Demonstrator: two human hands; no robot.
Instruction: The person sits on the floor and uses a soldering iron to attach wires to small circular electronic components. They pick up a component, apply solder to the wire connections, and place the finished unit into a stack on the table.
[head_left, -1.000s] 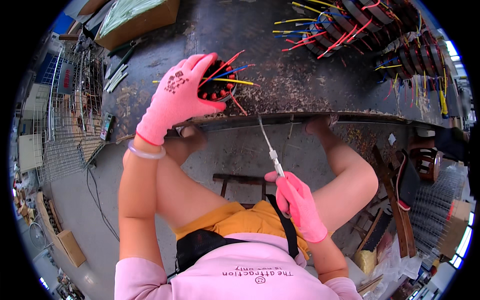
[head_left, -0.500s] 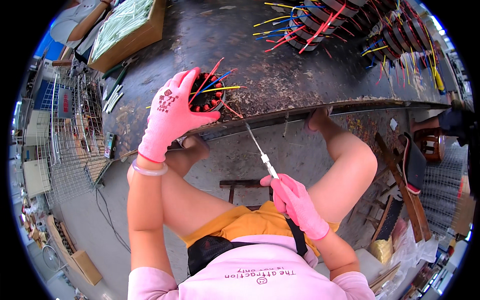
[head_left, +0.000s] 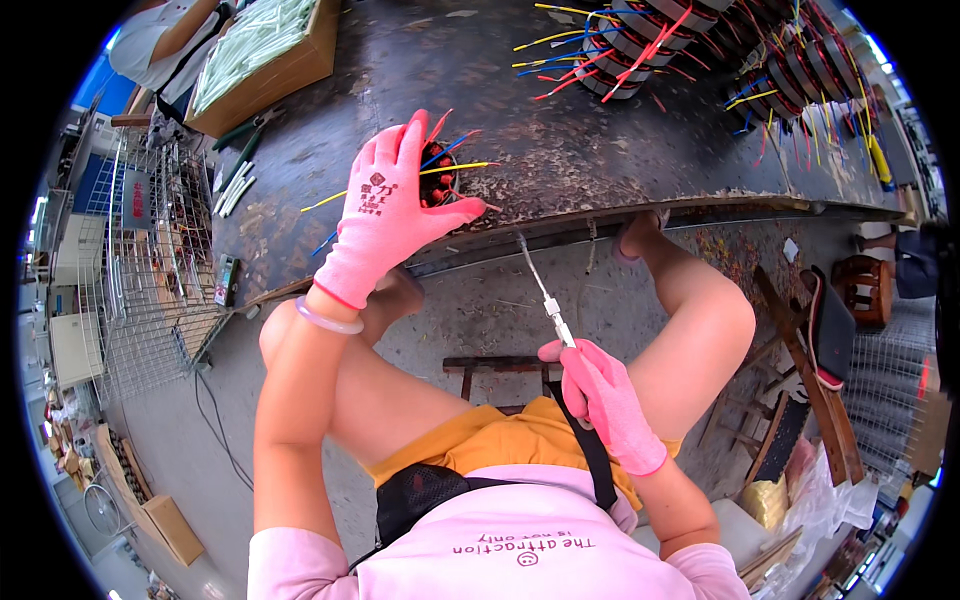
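My left hand point(head_left: 392, 205), in a pink glove, lies over a round motor stator point(head_left: 440, 180) near the table's front edge. Its fingers reach the far side and its thumb points right along the near side; the palm hides much of the stator. Red, blue and yellow leads stick out from the stator, some past the glove. My right hand point(head_left: 608, 400), gloved in pink too, grips a slim white-handled tool point(head_left: 557, 318) above my lap. The tool's thin shaft slants up toward the table edge, with its tip apart from the stator.
Stacks of wired stators point(head_left: 640, 45) stand at the far right of the dark table point(head_left: 560, 130). At the far left are a box of pale tubes point(head_left: 265, 65), loose white sticks point(head_left: 235, 190) and pliers point(head_left: 240, 145). A wire rack point(head_left: 150, 270) stands left; another person point(head_left: 165, 40) is beyond.
My left hand and the stator have shifted right, the hand now covering more of it. My right hand and the tool have also moved slightly right.
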